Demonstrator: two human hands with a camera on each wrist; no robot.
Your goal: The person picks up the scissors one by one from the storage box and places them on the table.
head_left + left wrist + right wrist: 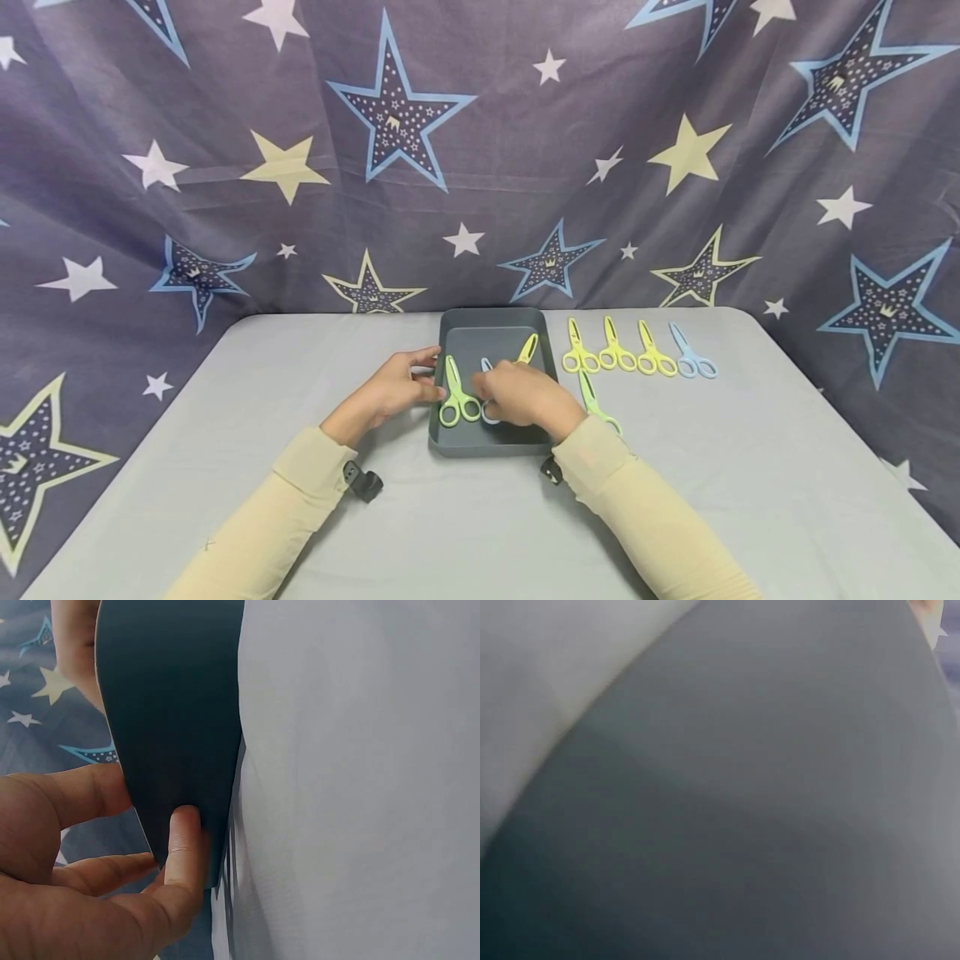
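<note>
My left hand (397, 385) holds the left wall of a dark grey tray (491, 448); in the left wrist view its thumb is at the rim and fingers touch the outer side. Inside the tray lie green scissors (452, 375), blue scissors (486, 364) and yellow scissors (529, 347), blades pointing away. Reaching in over the right wall, my right hand (525, 395) covers parts of the blue and yellow pairs. Its fingertips are hidden, so its hold is unclear. Only the tray's smooth grey side (765, 787) fills most of the right wrist view.
Right of the tray, several scissors stand in a row: yellow pairs (611, 335) and a blue pair (681, 338). Another green pair (589, 393) lies nearer, partly behind my right wrist. A star-printed curtain (465, 150) hangs behind the pale cloth-covered table (450, 525).
</note>
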